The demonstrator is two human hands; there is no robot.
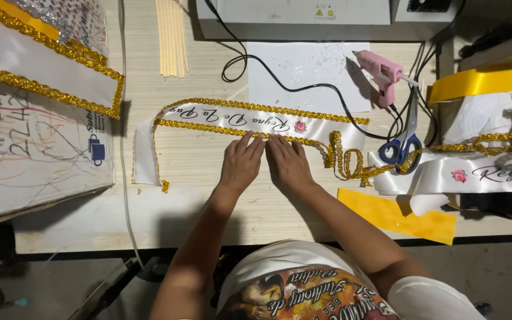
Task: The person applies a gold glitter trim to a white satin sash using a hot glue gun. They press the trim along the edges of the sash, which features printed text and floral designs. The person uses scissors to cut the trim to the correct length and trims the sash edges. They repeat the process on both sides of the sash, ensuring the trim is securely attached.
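Note:
A white satin sash [250,118] with dark script, a small pink rose print and gold sequin trim [220,125] along both long edges lies across the wooden table [197,201]. My left hand [241,161] and my right hand [288,160] lie side by side, fingers flat and pressing on the lower gold trim near the middle of the sash. Neither hand grips anything. To the right of my right hand, loose gold trim [345,160] bunches in loops.
A pink glue gun [380,68] rests on white paper [309,74] at the back, black cords trailing. Blue-handled scissors [407,142] lie right, by another white sash [475,175] and yellow ribbon [481,80]. Glue sticks [172,35] lie back left; scribbled cardboard [31,148] at left.

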